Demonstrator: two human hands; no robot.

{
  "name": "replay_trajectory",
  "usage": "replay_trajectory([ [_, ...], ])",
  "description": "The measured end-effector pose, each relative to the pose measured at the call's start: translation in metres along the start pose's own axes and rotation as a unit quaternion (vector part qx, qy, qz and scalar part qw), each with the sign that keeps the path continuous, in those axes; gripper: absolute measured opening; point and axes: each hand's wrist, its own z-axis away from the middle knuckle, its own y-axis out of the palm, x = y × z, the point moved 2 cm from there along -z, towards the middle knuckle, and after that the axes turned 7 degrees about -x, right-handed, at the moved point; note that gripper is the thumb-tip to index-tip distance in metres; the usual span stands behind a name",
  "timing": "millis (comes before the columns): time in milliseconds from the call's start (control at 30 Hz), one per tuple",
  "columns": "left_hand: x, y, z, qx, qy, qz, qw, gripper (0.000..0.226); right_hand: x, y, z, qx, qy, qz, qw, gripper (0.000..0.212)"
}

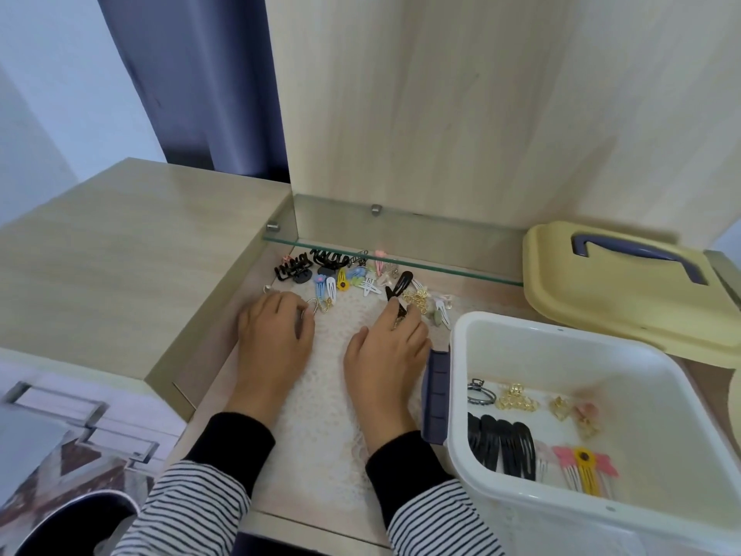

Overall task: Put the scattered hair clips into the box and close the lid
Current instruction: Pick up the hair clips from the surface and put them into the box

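Several hair clips (pixel 341 276) lie scattered at the back of a recessed tray, partly under a glass shelf. My right hand (pixel 387 347) pinches a black snap clip (pixel 399 286) that sticks up from its fingertips. My left hand (pixel 274 335) lies palm down with its fingers curled over a small gold clip (pixel 322 305). The white box (pixel 457 355) stands open at the right, with several black, gold and pink clips inside. Its yellow lid (pixel 613 290) with a blue handle lies behind the box.
A glass shelf (pixel 441 268) spans the back of the recess above the clips. A wooden panel rises behind it. A lace mat (pixel 328 395) covers the recess floor. The wooden desk top (pixel 120 242) extends left, with a drawer handle at lower left.
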Motion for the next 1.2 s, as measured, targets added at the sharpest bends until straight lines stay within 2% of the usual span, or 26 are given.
replay_trajectory([
  [100, -0.002, 0.0, 0.0, 0.006, -0.022, 0.003, 1.0, 0.009, -0.002, 0.0, 0.0, 0.013, 0.018, -0.009, 1.0, 0.058],
  [267, 0.0, 0.001, 0.001, 0.007, -0.053, -0.009, 0.999, 0.033, -0.003, 0.003, -0.001, 0.026, 0.06, -0.036, 0.997, 0.052],
  [400, 0.001, 0.002, 0.002, 0.008, -0.052, -0.024, 0.998, 0.02, -0.003, -0.002, -0.002, 0.0, 0.037, -0.017, 0.999, 0.027],
  [633, 0.001, 0.002, 0.001, 0.007, -0.043, 0.001, 0.999, 0.015, -0.002, -0.004, -0.001, -0.008, 0.012, -0.026, 1.0, 0.019],
  [767, 0.002, 0.003, 0.001, 0.011, -0.03, 0.022, 0.999, 0.01, 0.0, -0.002, -0.001, -0.007, -0.011, -0.025, 1.0, 0.024],
  [900, 0.002, -0.001, -0.001, 0.004, -0.018, 0.108, 0.994, 0.013, 0.005, -0.001, 0.001, 0.012, -0.039, -0.06, 0.997, 0.035],
  [1000, -0.001, -0.008, -0.002, -0.01, -0.07, 0.182, 0.981, 0.014, 0.008, -0.007, 0.002, 0.037, -0.032, -0.114, 0.992, 0.035],
  [1067, -0.004, -0.013, -0.003, -0.013, -0.111, 0.223, 0.968, 0.015, 0.011, -0.015, 0.004, 0.061, -0.008, -0.189, 0.98, 0.034],
  [1133, -0.005, -0.014, -0.006, -0.003, -0.16, 0.261, 0.952, 0.014, 0.018, -0.027, 0.003, 0.08, 0.035, -0.298, 0.95, 0.03],
  [1200, -0.006, -0.017, -0.007, 0.003, -0.185, 0.272, 0.944, 0.012, 0.023, -0.044, 0.002, 0.11, 0.09, -0.402, 0.905, 0.025],
])
